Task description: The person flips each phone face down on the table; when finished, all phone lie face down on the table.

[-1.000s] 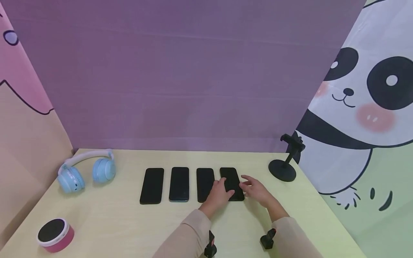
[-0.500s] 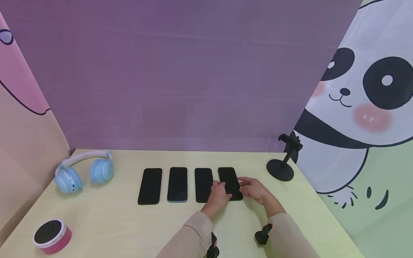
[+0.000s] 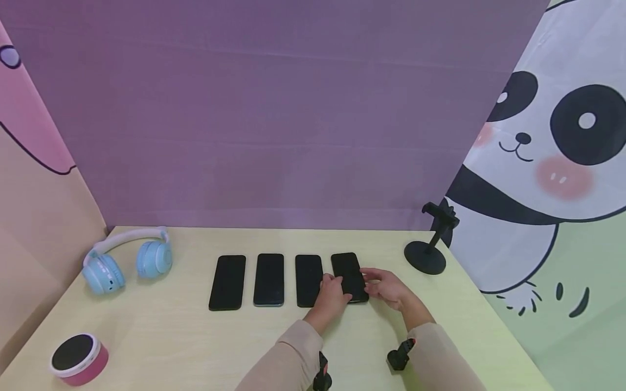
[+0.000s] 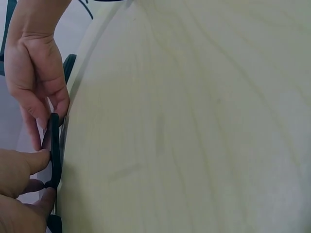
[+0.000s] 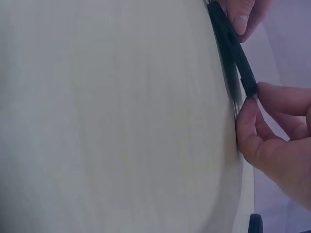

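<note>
Several black smartphones lie in a row on the table in the head view. The rightmost smartphone [image 3: 348, 276] is between my two hands, its near end slightly raised. On its left side, my left hand [image 3: 330, 297] pinches the edge, thumb on the near left corner. My right hand [image 3: 388, 289] pinches the right edge between curled fingers and thumb. In the right wrist view the smartphone [image 5: 238, 53] tilts up off the table towards the right hand [image 5: 282, 141]. My left hand partly covers the neighbouring smartphone [image 3: 308, 279], third from the left.
Blue headphones [image 3: 104, 269] stand at the far left. A pink round speaker-like item [image 3: 80, 358] with a dark top sits at the near left. A black stand [image 3: 425, 258] with a round base is at the far right. Two more smartphones [image 3: 227, 282] lie left of my hands.
My right hand has closed in on the rightmost smartphone's right edge, and its near end has risen slightly. The left hand stays at its left side. The head view shifted a little.
</note>
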`<state>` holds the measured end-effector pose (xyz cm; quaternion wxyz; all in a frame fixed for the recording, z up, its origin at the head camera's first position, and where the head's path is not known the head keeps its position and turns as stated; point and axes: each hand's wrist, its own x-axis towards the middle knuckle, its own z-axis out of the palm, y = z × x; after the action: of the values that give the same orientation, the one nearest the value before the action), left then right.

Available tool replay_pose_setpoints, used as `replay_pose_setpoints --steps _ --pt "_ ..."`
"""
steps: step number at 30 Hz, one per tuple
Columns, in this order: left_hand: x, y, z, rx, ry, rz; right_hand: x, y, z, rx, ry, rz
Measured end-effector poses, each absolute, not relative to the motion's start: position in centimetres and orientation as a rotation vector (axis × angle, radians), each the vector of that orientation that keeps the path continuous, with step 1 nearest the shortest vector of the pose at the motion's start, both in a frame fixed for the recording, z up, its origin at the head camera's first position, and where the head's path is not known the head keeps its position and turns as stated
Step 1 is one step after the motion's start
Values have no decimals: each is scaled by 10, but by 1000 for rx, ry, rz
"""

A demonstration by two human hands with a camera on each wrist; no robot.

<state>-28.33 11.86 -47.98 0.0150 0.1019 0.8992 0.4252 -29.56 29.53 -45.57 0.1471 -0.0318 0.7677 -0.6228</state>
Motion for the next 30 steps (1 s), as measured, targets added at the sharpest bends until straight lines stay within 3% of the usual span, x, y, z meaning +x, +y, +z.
replay_pose_setpoints --steps 11,23,30 --pt "-284 119 -477 478 2719 1369 -297 308 -449 -160 2054 -1907" --pt "-291 120 -478 567 2485 1582 -299 319 -448 -484 1759 -1925" --pt "-291 121 -477 520 2268 1781 -299 320 -447 -502 1762 -1899"
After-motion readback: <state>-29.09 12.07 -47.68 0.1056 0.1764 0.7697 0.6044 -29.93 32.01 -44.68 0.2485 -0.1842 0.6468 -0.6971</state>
